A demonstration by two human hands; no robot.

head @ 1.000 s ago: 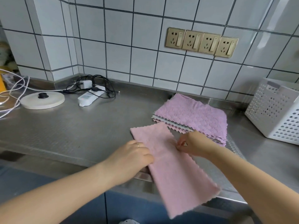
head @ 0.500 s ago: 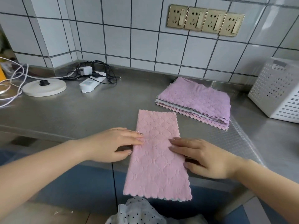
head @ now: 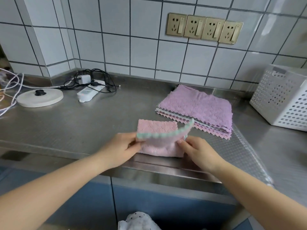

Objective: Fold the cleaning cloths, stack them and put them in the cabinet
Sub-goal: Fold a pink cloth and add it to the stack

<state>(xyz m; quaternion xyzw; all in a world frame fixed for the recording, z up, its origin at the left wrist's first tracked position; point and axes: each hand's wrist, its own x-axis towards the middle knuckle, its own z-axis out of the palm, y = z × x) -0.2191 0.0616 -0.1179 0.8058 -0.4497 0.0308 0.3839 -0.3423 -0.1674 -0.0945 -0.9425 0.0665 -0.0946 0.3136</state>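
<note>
A pink cleaning cloth lies on the steel counter near its front edge, its near half lifted and curling over the far half. My left hand pinches the lifted edge at its left corner. My right hand pinches the same edge at its right side. Behind and to the right sits a stack of folded cloths, purple on top with pink and grey layers under it.
A white perforated basket stands at the right by the tiled wall. At the back left lie a power strip with black cables and a round white kettle base. Blue cabinet fronts run below the counter.
The long pink strip hung flat over the counter edge under both flat hands. Now both hands have taken its near end and lifted it up and over towards the far end.
</note>
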